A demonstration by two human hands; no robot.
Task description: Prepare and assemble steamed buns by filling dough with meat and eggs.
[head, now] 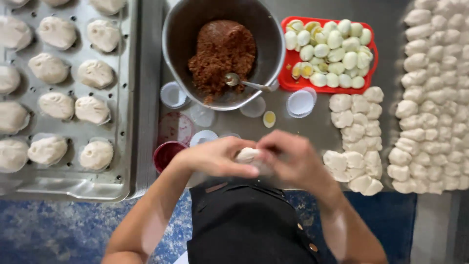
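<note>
A person looks down at their own 2 hands, brought together just below a large round grey metal bowl (185,44) that stands at the top middle of the grey metal surface (317,124). The left hand (215,157) and right hand (288,159) cup and pinch a soft white ball of dough (247,155) between them; the fingers curl inward around it, and only the top of the dough shows.

The bowl holds a mound of reddish-brown crumbly filling (222,51) with a metal spoon (242,82) resting in it. Just right of the bowl sits a red plastic tray (289,84) piled with pale halved boiled eggs (330,51). Below and right of the bowl, white paper cups (300,102) and 1 egg piece (269,118) lie loose, and portioned white dough pieces (356,137) lie in rows, with many more (432,98) further right. Left of the bowl, a perforated metal baking tray (122,98) carries shaped white buns (93,110) in liners. A small dark red cup (166,153) stands below the bowl, near the left wrist.

Sealing well seems to call for gathering the dough edges evenly over the middle, pinching the seam fully closed so no filling leaks, and turning the ball gently so the skin stays even and untorn.
</note>
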